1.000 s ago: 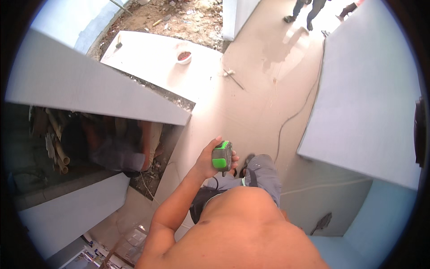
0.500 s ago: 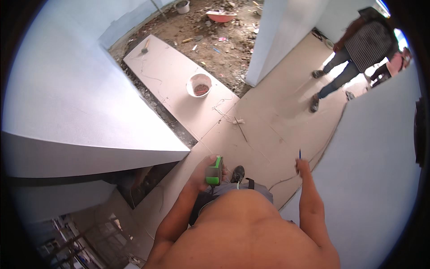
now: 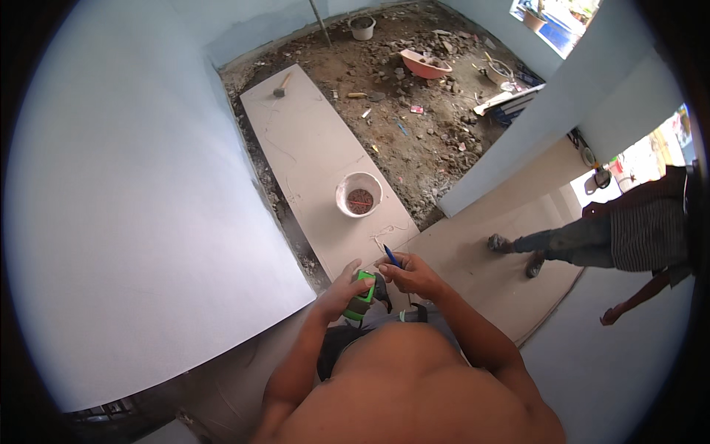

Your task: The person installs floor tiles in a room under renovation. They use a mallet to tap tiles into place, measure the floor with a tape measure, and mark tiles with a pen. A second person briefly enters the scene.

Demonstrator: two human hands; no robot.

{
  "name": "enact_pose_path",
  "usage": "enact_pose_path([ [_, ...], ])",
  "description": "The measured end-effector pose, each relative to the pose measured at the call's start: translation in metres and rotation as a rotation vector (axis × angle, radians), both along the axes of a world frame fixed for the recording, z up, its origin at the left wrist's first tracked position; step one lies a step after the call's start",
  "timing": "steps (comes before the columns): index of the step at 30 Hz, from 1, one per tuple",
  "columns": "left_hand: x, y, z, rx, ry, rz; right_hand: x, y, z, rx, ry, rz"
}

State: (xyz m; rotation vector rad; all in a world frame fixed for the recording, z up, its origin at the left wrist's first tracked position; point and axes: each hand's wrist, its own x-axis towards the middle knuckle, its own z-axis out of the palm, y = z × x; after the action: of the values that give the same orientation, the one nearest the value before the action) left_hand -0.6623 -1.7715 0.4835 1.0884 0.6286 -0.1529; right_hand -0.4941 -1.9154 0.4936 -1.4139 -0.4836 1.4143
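A green and black tape measure is gripped in my left hand, low in front of my waist. My right hand is close beside it, fingers closed round a blue pen whose tip points up and left. The two hands nearly meet; whether the right fingertips touch the tape measure I cannot tell. Just beyond them, a tangle of pale string lies on the tiles. Past the string stands a white bucket with brown material and a red object inside.
A mallet lies at the far end of the tile strip. Rubble-covered earth holds a red basin and a pale bucket. Walls flank me, a pillar stands ahead right, and another person walks at right.
My right hand has swung in from the far right with the pen, up to the tape measure. My view has turned right, and the other person has moved nearer the right edge.
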Motion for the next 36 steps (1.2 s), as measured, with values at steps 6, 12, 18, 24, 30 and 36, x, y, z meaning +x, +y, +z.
enact_pose_path([
  [6, 0.084, 0.057, 0.007, 0.320, 0.027, -0.165, 0.088, 0.079, 0.016, -0.013, -0.044, 0.224],
  [12, 0.193, 0.114, 0.006, 0.476, 0.032, -0.184, 0.234, 0.184, -0.002, -0.041, -0.124, 0.613],
  [18, 0.301, 0.211, -0.007, 0.498, 0.187, -0.192, 0.501, 0.276, -0.037, 0.171, 0.260, 0.066],
  [24, 0.324, 0.286, -0.025, 0.163, 0.742, -0.111, 0.774, 0.322, -0.072, 0.203, 0.165, -0.616],
  [30, 0.386, 0.363, 0.009, 0.224, 0.878, -0.148, 0.884, 0.386, -0.082, 0.232, 0.221, -0.842],
  [36, 0.502, 0.451, -0.056, 0.280, 0.787, -0.149, 0.870, 0.494, -0.126, 0.075, 0.120, -0.620],
])
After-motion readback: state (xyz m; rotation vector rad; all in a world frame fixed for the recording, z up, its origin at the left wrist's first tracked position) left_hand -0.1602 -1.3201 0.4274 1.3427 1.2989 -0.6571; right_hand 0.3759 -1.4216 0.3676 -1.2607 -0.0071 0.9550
